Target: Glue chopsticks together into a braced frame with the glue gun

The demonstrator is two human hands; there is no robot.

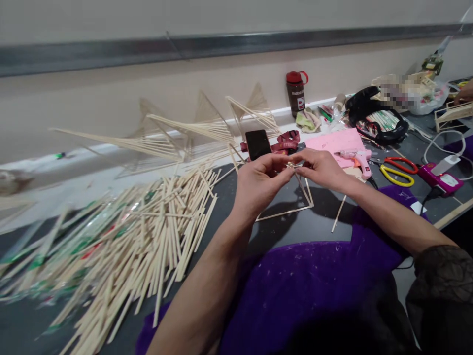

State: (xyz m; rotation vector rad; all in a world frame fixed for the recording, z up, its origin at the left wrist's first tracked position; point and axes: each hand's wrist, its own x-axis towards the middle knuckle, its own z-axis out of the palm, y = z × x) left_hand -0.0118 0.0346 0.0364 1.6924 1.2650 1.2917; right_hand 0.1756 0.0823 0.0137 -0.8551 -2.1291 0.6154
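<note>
My left hand (258, 185) and my right hand (320, 167) meet over the grey table, fingertips pinched at the top joint of a small frame of thin wooden sticks (284, 213). Its lower sticks rest on the table and form a corner below my hands. The joint itself is mostly covered by my fingers. To the right of the frame lies one loose stick (339, 213). A pink glue gun (364, 162) sits just beyond my right wrist, partly on a pink sheet (332, 143). Behind my left hand is a dark phone (257, 144).
A large pile of wooden sticks (162, 222) spreads at left. Fan-shaped stick structures (207, 130) stand along the wall. A bottle (296, 96), scissors (399, 172), a magenta power box (441, 178) and a black case (397, 130) are right. Another person's hand (466, 92) shows far right.
</note>
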